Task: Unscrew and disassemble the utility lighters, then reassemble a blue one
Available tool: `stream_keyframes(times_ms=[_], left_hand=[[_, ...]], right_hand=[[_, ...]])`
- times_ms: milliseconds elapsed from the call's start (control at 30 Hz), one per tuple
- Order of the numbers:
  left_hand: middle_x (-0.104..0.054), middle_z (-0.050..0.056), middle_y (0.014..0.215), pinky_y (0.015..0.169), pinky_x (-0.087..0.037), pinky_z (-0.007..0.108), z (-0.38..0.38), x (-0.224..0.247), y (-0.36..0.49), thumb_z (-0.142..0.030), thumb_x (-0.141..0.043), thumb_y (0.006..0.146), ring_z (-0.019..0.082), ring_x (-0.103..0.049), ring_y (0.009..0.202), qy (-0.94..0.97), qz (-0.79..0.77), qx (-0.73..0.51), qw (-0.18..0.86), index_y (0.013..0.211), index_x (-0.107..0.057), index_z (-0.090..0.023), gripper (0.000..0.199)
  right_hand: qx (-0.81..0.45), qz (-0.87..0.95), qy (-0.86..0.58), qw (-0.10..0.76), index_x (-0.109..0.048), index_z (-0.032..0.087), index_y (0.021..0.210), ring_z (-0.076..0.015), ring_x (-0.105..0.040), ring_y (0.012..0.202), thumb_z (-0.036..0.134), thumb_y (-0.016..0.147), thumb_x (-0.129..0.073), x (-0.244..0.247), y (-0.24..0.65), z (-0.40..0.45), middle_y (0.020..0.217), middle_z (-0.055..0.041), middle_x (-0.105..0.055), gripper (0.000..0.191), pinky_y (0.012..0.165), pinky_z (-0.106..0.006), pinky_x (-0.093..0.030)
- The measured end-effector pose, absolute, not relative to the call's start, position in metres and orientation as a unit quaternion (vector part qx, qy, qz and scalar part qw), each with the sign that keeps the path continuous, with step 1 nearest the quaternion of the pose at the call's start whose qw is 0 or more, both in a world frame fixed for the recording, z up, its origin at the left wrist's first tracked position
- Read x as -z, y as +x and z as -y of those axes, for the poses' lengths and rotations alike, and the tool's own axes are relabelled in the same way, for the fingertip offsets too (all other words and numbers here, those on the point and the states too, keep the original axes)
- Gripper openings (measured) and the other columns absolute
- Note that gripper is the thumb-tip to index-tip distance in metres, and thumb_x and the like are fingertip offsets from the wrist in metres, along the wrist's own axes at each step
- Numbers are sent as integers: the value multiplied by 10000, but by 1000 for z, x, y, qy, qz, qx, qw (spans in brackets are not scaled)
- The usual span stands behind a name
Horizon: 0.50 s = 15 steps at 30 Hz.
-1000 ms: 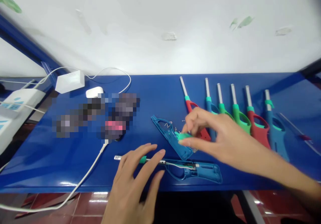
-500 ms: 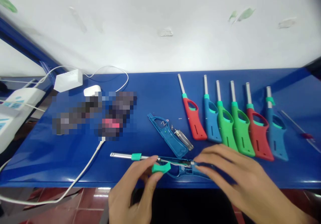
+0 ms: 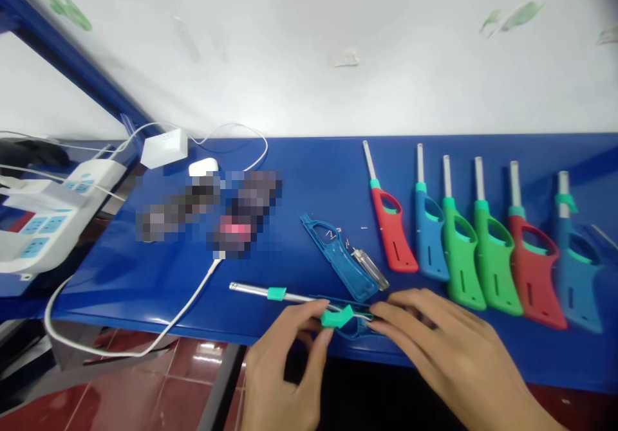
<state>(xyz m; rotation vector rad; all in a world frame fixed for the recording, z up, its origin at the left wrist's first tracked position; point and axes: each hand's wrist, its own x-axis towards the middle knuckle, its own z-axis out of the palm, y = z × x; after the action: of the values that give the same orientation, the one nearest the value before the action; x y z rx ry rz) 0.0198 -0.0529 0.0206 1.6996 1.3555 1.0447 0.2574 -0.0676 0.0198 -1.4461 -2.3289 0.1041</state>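
Observation:
My left hand pinches a green plastic trigger between thumb and index finger. It holds the trigger over the open blue lighter half-shell at the front of the bench. A metal tube with a green collar points left out of this half-shell. My right hand is closed on the right part of the same half-shell, its fingertips at the inner parts and a thin wire. The fingers hide most of the handle. Behind lie another blue half-shell, a clear fuel tank and several small screws.
Several whole lighters in red, blue and green lie in a row at the right. A white cable, a blurred phone-like object, a white box and a power strip are at the left.
The view has shifted, so the bench things sit differently in the picture. The green trigger has moved right along the half-shell, closer to my right fingertips.

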Motion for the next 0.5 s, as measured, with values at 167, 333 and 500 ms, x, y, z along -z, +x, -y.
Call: stream_keyframes(times_ms=[167, 333, 500], left_hand=[[-766, -27, 943, 689, -586, 188, 55, -21, 22, -152, -674, 961, 109, -704, 736, 669, -522, -384, 365, 1132, -724, -275, 216], [-755, -28, 953, 662, -563, 178, 53, -21, 22, -139, -645, 979, 95, -665, 712, 695, -506, -369, 353, 1170, -716, -289, 253], [-757, -21, 955, 662, -574, 178, 52, -21, 23, -116, -631, 978, 99, -671, 717, 705, -495, -372, 345, 1164, -715, -278, 260]], right_hand=[[-140, 780, -561, 241, -731, 259, 1051, -172, -735, 943, 201, 1054, -488, -27, 246, 60, 1075, -35, -735, 251, 827, -294, -614], [-198, 737, -585, 274, -673, 257, 1006, -176, -738, 872, 276, 1047, -540, -32, 242, 57, 975, -18, -741, 141, 779, -286, -608], [-190, 730, -583, 302, -666, 265, 1043, -159, -731, 830, 258, 1032, -579, -35, 241, 57, 927, 13, -759, 87, 761, -275, -587]])
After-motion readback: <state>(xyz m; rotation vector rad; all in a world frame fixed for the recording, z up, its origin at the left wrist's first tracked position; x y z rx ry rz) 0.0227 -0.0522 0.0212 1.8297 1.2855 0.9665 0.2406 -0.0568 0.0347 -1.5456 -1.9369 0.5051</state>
